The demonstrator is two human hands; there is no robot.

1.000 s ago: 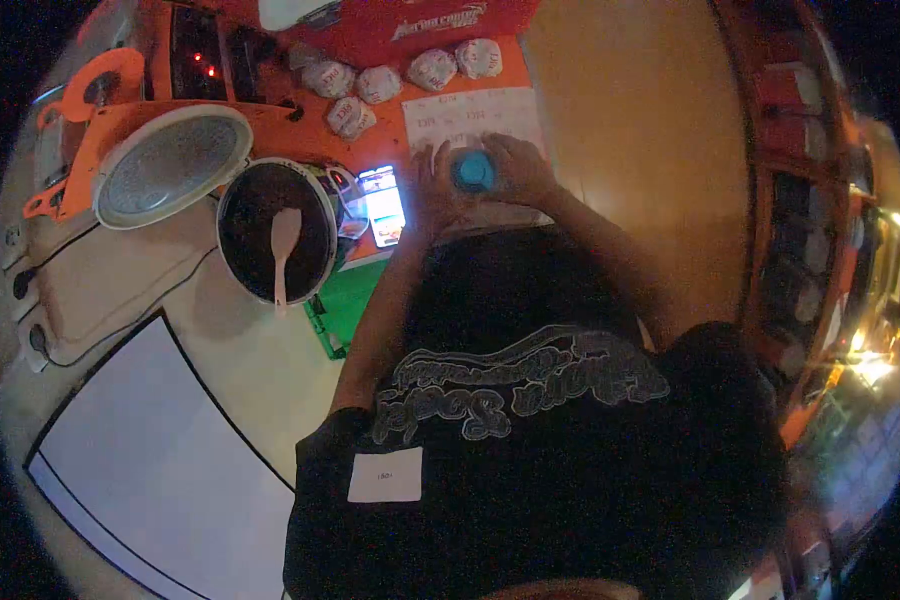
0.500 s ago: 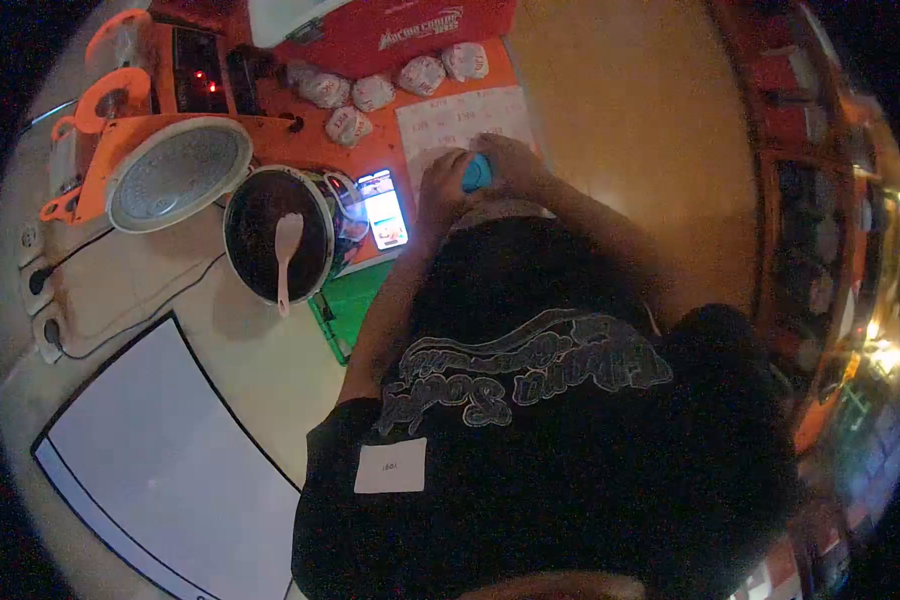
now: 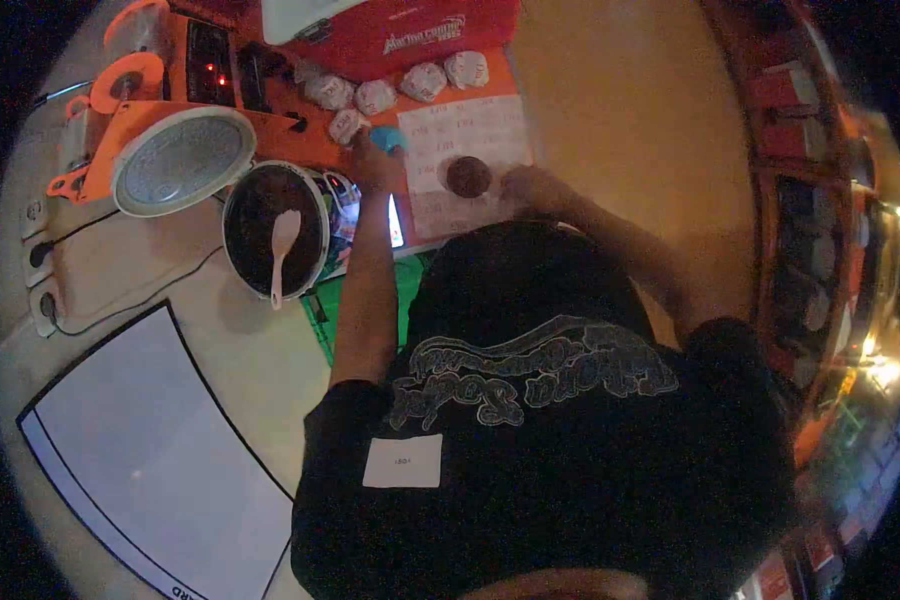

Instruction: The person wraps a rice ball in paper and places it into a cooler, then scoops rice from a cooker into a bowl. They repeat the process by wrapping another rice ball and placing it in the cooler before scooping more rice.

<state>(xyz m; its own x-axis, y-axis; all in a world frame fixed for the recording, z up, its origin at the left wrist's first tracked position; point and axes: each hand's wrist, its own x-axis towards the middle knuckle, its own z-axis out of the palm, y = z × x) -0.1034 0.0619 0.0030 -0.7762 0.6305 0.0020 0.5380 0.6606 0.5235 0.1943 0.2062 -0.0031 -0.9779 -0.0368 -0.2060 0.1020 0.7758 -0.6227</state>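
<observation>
On a sheet of printed wrapping paper [image 3: 435, 150] sits a dark brown round lump of food [image 3: 468, 177]. My left hand [image 3: 373, 168] is at the paper's left side, with its fingers closed on a small blue cup-like mould [image 3: 385, 138]. A wrapped paper ball [image 3: 347, 126] lies just beyond that hand. At the right of the lump, apart from it, my right hand [image 3: 532, 187] rests by the paper's edge; its fingers are blurred. Partly behind my left forearm is a lit phone [image 3: 395, 222].
A pot of dark food [image 3: 245, 230] with a pink rice paddle [image 3: 285, 235] stands at the left, its lid [image 3: 185, 160] raised. Several wrapped balls [image 3: 425, 82] line up before a red box [image 3: 440, 35]. A green crate [image 3: 410, 290] lies below.
The blue mould has moved from between both hands to the left with my left hand. The brown lump now shows uncovered on the paper. My right hand has drawn to the right.
</observation>
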